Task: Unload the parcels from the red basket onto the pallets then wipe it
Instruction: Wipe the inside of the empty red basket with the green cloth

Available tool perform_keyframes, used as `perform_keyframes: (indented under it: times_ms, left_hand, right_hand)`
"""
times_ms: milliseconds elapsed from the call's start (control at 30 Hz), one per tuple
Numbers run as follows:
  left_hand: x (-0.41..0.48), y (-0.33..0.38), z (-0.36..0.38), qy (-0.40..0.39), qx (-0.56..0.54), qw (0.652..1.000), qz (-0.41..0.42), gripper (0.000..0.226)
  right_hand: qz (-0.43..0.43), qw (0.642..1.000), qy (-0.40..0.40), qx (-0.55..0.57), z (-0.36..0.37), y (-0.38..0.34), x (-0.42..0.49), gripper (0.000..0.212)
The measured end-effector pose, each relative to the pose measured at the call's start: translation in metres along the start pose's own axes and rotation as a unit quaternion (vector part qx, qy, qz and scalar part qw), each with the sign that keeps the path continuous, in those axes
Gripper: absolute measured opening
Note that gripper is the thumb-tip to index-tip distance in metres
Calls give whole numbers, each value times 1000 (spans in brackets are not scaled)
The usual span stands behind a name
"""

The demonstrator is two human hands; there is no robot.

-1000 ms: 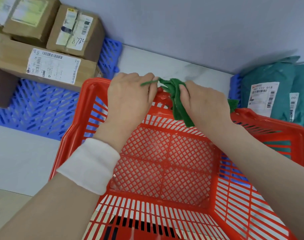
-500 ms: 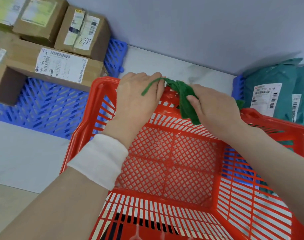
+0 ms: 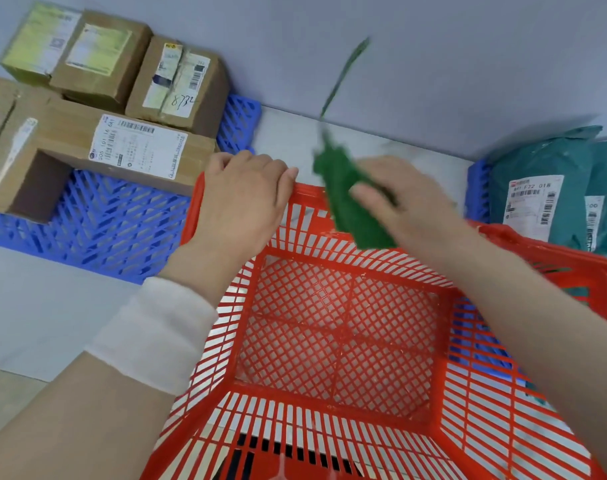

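You work under bright, soft, even light. Motion blur smears your right hand (image 3: 412, 202) and the green cloth (image 3: 350, 209), while the red basket (image 3: 329, 341) mesh reads sharp. A faint shadow lies on the wall (image 3: 468, 81) above the teal parcels (image 3: 551, 161). Straight lines bow near the frame edges.

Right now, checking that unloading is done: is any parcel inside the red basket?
No, the red basket shows only its bare mesh floor.

Red plastic lattice basket (image 3: 329, 323): diamond mesh base, slatted walls. Green fabric cloth (image 3: 350, 202): plain, dark. Blue plastic pallet (image 3: 97, 220): chevron slats. Brown cardboard boxes (image 3: 70, 140) and teal plastic mailer bags (image 3: 544, 157) (both carrying white barcode labels (image 3: 135, 147)).
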State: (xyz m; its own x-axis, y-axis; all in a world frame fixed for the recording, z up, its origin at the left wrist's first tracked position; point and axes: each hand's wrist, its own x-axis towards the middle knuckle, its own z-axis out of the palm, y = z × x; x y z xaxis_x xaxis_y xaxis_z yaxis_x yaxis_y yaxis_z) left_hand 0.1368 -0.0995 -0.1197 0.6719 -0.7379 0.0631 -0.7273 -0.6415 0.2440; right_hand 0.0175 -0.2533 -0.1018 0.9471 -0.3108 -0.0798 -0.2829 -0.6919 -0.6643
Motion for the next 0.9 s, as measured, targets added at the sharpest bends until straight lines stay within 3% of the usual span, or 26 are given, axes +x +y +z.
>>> perform_keyframes:
  times_ms: [100,233,400,467,567,633,667,767,833,900]
  left_hand:
    - [-1,2,3,12,2,1000,-4,33]
    - [-2,1,4,19,-8,1000,-7,40]
    - [-3,3,4,-2,11,1000,-13,42]
    - [-3,5,2,-1,0,1000,-16,41]
    - [-3,5,2,-3,-5,1000,-21,41]
    - [-3,5,2,-3,-6,1000,-27,40]
    - [-3,5,2,-2,-8,1000,-29,40]
    - [-3,4,3,-2,-12,999,-31,35]
    - [-2,3,2,-3,-17,999,-36,27]
    - [-1,3,2,1,-21,999,-40,23]
  right_hand:
    - [-27,982,20,-184,23,1,-1,46]
    - [-54,982,70,-169,22,7,1,35]
    - [30,979,93,-179,29,-4,13,36]
    - [97,984,82,-124,24,-3,26,45]
    - [171,977,94,84,2,4,31,52]
    - [166,959,70,219,-11,7,19,49]
    - [142,961,48,231,-13,7,13,43]
    - [25,998,-20,57,6,-1,2,20]
    - [-26,995,11,-97,23,-8,3,30]
    - [-30,986,61,-155,30,-11,7,35]
